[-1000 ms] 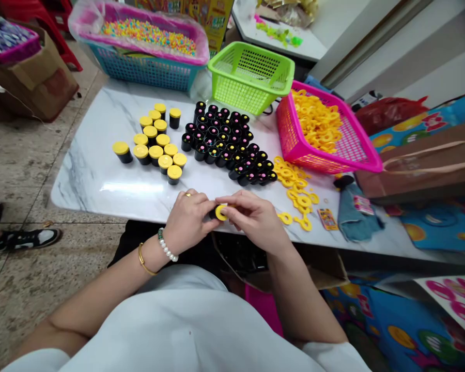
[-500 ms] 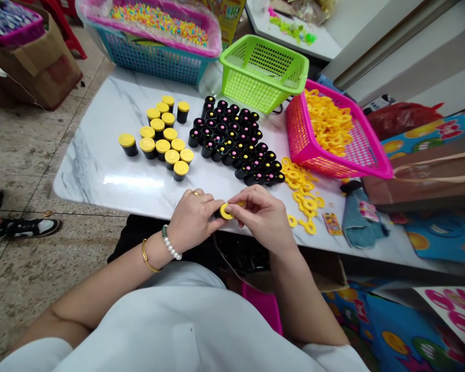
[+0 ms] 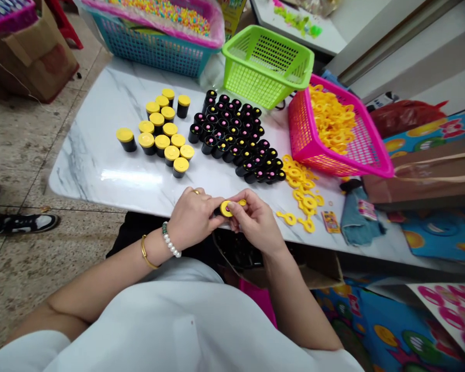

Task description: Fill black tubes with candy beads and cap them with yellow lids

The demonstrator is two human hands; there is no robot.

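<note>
Close together at the table's front edge, my left hand (image 3: 191,217) is closed on a small black cup (image 3: 217,212), mostly hidden by the fingers. My right hand (image 3: 258,219) pinches a yellow plastic ring piece (image 3: 225,208), a large ring with a smaller loop, against the cup's mouth. Whether the ring is seated on the cup, I cannot tell. Beyond my hands stand several open black cups (image 3: 232,152) with pink or yellow dots inside. To their left are several black cups with yellow lids (image 3: 161,142). Loose yellow ring pieces (image 3: 305,201) lie right of my right hand.
A pink basket (image 3: 344,168) holds more yellow rings, with a green basket (image 3: 271,85) beside it. At the back left stands a blue basket (image 3: 155,54) of colourful beads. A small printed card (image 3: 330,222) and denim cloth (image 3: 358,219) lie at right.
My right hand has shifted slightly left and turned, so more of the yellow ring piece and its loop shows. My left hand stays nearly still. The view has tilted slightly.
</note>
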